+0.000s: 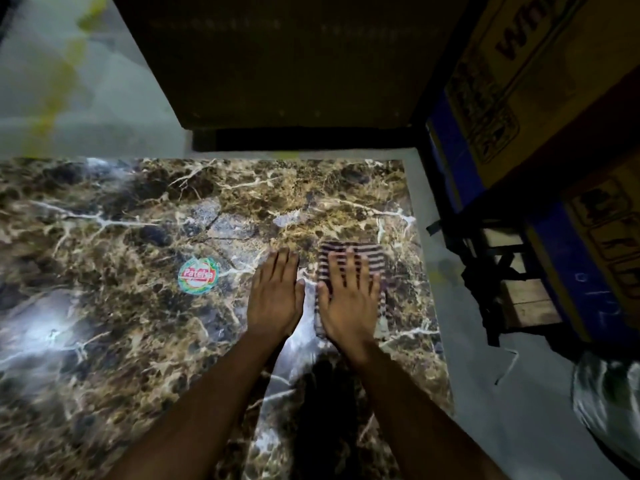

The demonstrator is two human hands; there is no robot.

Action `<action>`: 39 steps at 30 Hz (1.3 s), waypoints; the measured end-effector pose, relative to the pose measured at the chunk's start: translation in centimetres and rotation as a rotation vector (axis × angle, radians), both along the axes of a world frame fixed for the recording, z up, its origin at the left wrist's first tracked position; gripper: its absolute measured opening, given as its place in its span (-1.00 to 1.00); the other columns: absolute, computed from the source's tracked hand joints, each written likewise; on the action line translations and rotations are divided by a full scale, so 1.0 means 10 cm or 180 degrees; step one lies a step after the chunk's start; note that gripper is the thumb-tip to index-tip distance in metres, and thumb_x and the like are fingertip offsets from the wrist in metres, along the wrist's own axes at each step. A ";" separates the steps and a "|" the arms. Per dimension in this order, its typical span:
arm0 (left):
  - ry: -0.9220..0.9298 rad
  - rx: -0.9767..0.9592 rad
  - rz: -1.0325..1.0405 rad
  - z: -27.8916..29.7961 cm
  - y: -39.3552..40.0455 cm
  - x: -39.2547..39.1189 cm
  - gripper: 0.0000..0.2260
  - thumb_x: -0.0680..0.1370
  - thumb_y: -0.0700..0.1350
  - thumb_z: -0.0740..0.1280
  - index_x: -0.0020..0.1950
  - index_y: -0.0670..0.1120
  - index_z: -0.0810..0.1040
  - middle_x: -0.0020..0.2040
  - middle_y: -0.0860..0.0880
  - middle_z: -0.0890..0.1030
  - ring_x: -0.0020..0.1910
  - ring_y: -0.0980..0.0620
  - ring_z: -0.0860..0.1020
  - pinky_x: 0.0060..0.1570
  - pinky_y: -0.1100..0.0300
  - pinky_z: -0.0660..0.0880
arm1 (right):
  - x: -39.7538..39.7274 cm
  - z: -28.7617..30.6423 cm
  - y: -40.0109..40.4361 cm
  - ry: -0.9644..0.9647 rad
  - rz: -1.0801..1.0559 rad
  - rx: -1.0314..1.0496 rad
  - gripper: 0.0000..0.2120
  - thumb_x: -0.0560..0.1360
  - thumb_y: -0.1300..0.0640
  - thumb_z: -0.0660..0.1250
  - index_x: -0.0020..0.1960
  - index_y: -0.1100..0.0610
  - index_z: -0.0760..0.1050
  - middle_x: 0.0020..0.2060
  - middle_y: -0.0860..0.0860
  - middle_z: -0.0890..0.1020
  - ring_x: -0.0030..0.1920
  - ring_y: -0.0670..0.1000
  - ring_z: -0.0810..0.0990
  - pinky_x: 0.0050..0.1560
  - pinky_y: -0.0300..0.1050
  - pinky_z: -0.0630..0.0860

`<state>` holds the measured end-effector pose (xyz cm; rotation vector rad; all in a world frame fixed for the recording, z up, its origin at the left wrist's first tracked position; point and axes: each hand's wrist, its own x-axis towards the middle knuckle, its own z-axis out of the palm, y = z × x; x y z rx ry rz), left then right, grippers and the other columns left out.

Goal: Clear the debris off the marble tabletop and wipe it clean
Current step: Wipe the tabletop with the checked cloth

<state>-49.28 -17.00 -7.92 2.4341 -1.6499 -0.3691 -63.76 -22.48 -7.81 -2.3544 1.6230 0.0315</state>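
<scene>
right hand point(349, 299) lies flat, fingers spread, on the cloth point(360, 252); left hand point(277, 296) flat on marble point(104, 341). sticker point(198, 275) sits left of both, nearer the left hand.

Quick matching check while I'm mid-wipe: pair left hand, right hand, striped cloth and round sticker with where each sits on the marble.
Things:
1. left hand
2. right hand
3. striped cloth
4. round sticker

Places or states:
A. flat on the marble tabletop, left of both hands
B. pressed flat on the cloth
C. under a palm, near the right edge
D. flat on bare marble, beside the cloth

Pairs: 1-D, 2-B, 3-C, 4-A
</scene>
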 end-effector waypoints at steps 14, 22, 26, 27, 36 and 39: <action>0.0049 -0.0143 0.0148 -0.02 -0.69 0.51 -0.51 0.68 0.01 0.12 0.61 -0.04 0.20 0.63 -0.07 0.18 0.61 -0.06 0.08 0.56 -0.03 0.05 | 0.68 0.00 -1.13 0.0079 0.0348 0.0031 -0.39 0.67 -0.28 -0.17 0.66 -0.14 -0.20 0.66 0.01 -0.17 0.65 0.15 -0.23 0.60 0.25 -0.24; 0.0085 -0.0255 0.0064 -0.04 -1.02 0.65 -0.52 0.67 0.01 0.11 0.60 -0.03 0.21 0.64 -0.05 0.16 0.61 -0.05 0.09 0.56 -0.02 0.05 | 0.89 -0.09 -1.96 0.0042 0.0031 -0.0087 -0.38 0.67 -0.30 -0.13 0.67 -0.15 -0.12 0.67 0.01 -0.10 0.65 0.14 -0.15 0.61 0.25 -0.19; 0.0036 -0.0252 0.0088 -0.03 -1.09 0.67 -0.52 0.67 0.01 0.12 0.59 -0.03 0.23 0.62 -0.07 0.20 0.60 -0.07 0.12 0.55 -0.06 0.08 | 0.83 -0.07 -1.61 0.0093 -0.0439 -0.0057 -0.38 0.67 -0.26 -0.11 0.67 -0.11 -0.15 0.66 0.04 -0.16 0.65 0.17 -0.19 0.60 0.28 -0.19; 0.0010 -0.0253 0.0054 -0.03 -1.15 0.66 -0.52 0.67 0.02 0.10 0.59 -0.03 0.22 0.62 -0.07 0.20 0.60 -0.07 0.12 0.55 -0.06 0.07 | 0.89 -0.07 -1.59 0.0093 -0.0277 -0.0054 -0.38 0.67 -0.26 -0.13 0.67 -0.12 -0.16 0.66 0.03 -0.17 0.65 0.18 -0.19 0.60 0.28 -0.20; 0.0128 -0.0229 -0.0202 -0.02 -1.68 0.45 -0.49 0.69 0.03 0.06 0.63 -0.05 0.09 0.65 -0.06 0.09 0.63 -0.05 0.02 0.57 -0.02 -0.06 | 0.67 -0.05 -2.68 0.0231 0.0033 -0.0123 -0.39 0.66 -0.31 -0.14 0.66 -0.17 -0.08 0.67 0.04 -0.03 0.65 0.17 -0.12 0.61 0.25 -0.15; 0.0080 -0.0218 -0.0346 0.00 -1.68 0.23 -0.49 0.69 0.03 0.06 0.63 -0.06 0.12 0.65 -0.07 0.11 0.62 -0.06 0.05 0.57 -0.02 -0.06 | 0.30 -0.02 -2.33 0.0212 -0.0253 -0.0198 -0.38 0.66 -0.28 -0.12 0.67 -0.15 -0.09 0.67 0.03 -0.07 0.65 0.17 -0.10 0.60 0.22 -0.19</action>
